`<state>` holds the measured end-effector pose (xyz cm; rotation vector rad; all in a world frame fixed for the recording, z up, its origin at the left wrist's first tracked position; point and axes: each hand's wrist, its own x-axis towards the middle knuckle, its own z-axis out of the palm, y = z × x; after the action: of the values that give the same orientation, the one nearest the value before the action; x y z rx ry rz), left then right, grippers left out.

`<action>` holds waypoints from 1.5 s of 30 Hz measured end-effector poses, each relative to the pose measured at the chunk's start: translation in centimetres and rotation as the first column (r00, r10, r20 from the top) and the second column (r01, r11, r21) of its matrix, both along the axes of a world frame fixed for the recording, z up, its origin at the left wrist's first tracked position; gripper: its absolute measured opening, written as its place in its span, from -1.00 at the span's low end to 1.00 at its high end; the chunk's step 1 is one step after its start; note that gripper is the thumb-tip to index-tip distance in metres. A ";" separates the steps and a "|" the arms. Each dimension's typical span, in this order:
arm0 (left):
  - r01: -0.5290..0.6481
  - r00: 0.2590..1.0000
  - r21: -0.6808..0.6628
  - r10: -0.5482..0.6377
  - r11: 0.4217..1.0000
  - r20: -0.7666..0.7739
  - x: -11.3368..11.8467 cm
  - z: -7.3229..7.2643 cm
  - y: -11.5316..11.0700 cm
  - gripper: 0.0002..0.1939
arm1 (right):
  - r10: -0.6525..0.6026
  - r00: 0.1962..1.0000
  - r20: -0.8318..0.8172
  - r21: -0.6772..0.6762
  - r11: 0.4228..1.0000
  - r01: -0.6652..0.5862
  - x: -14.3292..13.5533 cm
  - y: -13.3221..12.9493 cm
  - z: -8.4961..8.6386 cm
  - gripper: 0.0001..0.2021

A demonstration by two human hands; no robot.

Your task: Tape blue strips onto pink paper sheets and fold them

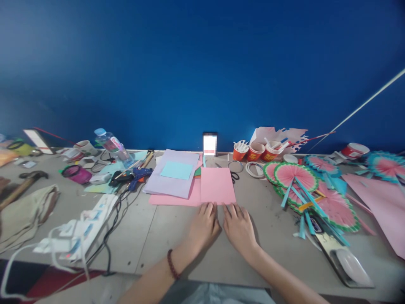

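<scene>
Looks like edge-flattening tbh, left hand (205,223) (fingers together) and right hand (239,228) (fingers slightly apart) at the mid-frame square pink paper (218,185), so next needs even pressure.

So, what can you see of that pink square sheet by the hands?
The pink square sheet looks like plain matte paper with straight edges. It lies roughly flat on the grey table, meeting more pink paper at its left; whether they join is unclear. The left hand and right hand have fingertips at its near edge.
</scene>
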<state>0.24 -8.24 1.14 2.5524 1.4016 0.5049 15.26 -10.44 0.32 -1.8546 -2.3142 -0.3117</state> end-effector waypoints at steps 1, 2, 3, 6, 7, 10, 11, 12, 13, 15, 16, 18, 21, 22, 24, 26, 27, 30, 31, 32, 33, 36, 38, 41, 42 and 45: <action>-0.013 1.000 0.006 0.013 1.000 -0.004 0.1 -0.1 -0.1 -0.54 | -0.002 1.000 -0.003 0.002 1.000 0.002 0.0 0.0 0.0 -0.59; -0.022 1.000 0.018 0.022 1.000 -0.009 0.1 -0.3 -0.1 -0.54 | -0.004 1.000 -0.005 0.005 1.000 0.004 0.0 0.0 0.0 -0.60; -0.024 1.000 0.034 0.025 0.999 -0.012 0.2 -0.5 -0.2 -0.53 | -0.005 1.000 -0.005 0.009 1.000 0.005 0.1 -0.1 0.0 -0.60; -0.012 1.000 0.083 0.014 0.996 -0.021 0.2 -1.2 -0.2 -0.48 | -0.004 1.000 -0.008 0.023 1.000 0.004 0.1 -0.1 -0.1 -0.61; -0.010 1.000 0.087 0.012 0.996 -0.023 0.2 -1.3 -0.2 -0.47 | -0.005 1.000 -0.012 0.026 1.000 0.005 0.1 -0.1 -0.2 -0.62; -0.009 1.000 0.056 0.011 0.998 -0.025 0.1 -1.1 -0.2 -0.50 | -0.011 1.000 -0.027 0.023 1.000 0.012 0.1 -0.1 -0.2 -0.61; -0.006 1.000 0.043 0.007 0.999 -0.026 0.0 -0.9 -0.1 -0.52 | -0.013 0.999 -0.031 0.019 1.000 0.013 0.1 -0.1 -0.1 -0.61; -0.003 1.000 0.031 0.004 1.000 -0.026 0.0 -0.7 -0.1 -0.54 | -0.013 0.999 -0.033 0.015 1.000 0.014 0.2 -0.1 0.0 -0.62; -0.001 1.000 0.022 0.001 1.000 -0.026 0.0 -0.5 -0.1 -0.57 | -0.013 0.999 -0.037 0.011 1.000 0.013 0.2 -0.1 0.1 -0.62; -0.005 1.000 0.018 0.005 1.000 -0.024 0.0 -0.4 0.0 -0.61 | -0.009 0.999 -0.050 0.003 1.000 0.009 0.5 0.0 0.3 -0.65; -0.014 1.000 0.027 0.015 1.000 -0.021 -0.1 -0.5 0.1 -0.63 | -0.003 0.998 -0.058 -0.001 1.000 0.003 0.6 0.1 0.5 -0.66; -0.028 0.999 0.066 0.029 0.997 -0.018 -0.3 -0.8 0.3 -0.64 | 0.016 0.998 -0.068 -0.007 1.000 -0.017 1.1 0.3 0.6 -0.70; -0.003 0.999 0.109 0.007 0.994 -0.033 -1.0 -1.3 1.0 -0.67 | 0.056 0.997 -0.046 -0.006 0.998 -0.057 1.8 0.7 0.8 -0.74; 0.015 0.999 0.108 -0.011 0.994 -0.039 -1.3 -1.4 1.2 -0.69 | 0.068 0.997 -0.033 -0.008 0.998 -0.068 2.1 0.9 0.8 -0.75; 0.061 0.997 0.103 -0.056 0.993 -0.051 -1.8 -1.3 1.9 -0.75 | 0.090 0.996 -0.023 -0.028 0.996 -0.090 2.6 1.3 1.0 -0.79; 0.112 0.992 0.107 -0.105 0.988 -0.072 -2.2 -1.1 2.6 -0.77 | 0.107 0.993 -0.055 -0.061 0.992 -0.110 3.1 1.8 1.2 -0.81; 0.135 0.988 0.116 -0.126 0.984 -0.087 -2.3 -0.9 2.9 -0.76 | 0.116 0.990 -0.084 -0.077 0.989 -0.122 3.3 2.1 1.3 -0.82; 0.182 0.978 0.159 -0.162 0.970 -0.132 -2.4 -0.6 3.8 -0.77 | 0.157 0.971 -0.182 -0.104 0.979 -0.177 3.7 3.0 1.5 -0.83; 0.195 0.974 0.179 -0.170 0.964 -0.147 -2.3 -0.5 4.0 -0.80 | 0.177 0.962 -0.207 -0.108 0.973 -0.202 3.8 3.4 1.5 -0.84; 0.211 0.970 0.201 -0.179 0.957 -0.165 -2.2 -0.4 4.2 -0.82 | 0.199 0.953 -0.229 -0.108 0.968 -0.228 3.9 3.8 1.5 -0.85; 0.230 0.964 0.226 -0.190 0.947 -0.185 -2.1 -0.4 4.3 -0.85 | 0.218 0.944 -0.248 -0.106 0.962 -0.251 4.0 4.1 1.4 -0.86; 0.283 0.948 0.302 -0.217 0.910 -0.235 -2.0 -0.4 4.6 -0.90 | 0.257 0.918 -0.302 -0.088 0.951 -0.295 4.1 4.7 1.0 -0.88; 0.294 0.945 0.341 -0.219 0.893 -0.242 -2.0 -0.6 4.6 -0.91 | 0.267 0.905 -0.333 -0.061 0.951 -0.303 4.2 4.9 0.6 -0.88; 0.298 0.947 0.378 -0.222 0.876 -0.234 -2.0 -0.8 4.5 -0.90 | 0.284 0.888 -0.362 0.001 0.953 -0.304 4.2 4.9 -0.1 -0.89; 0.298 0.948 0.388 -0.223 0.872 -0.227 -2.0 -0.8 4.5 -0.89 | 0.295 0.883 -0.366 0.027 0.951 -0.307 4.2 4.9 -0.3 -0.88; 0.281 0.957 0.426 -0.221 0.860 -0.186 -1.9 -1.0 4.6 -0.86 | 0.340 0.872 -0.353 0.117 0.940 -0.319 4.2 5.0 -0.9 -0.84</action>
<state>-1.61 -3.63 0.13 3.1330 1.0505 0.6932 19.51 -5.47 -0.55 -1.3158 -2.2672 0.0209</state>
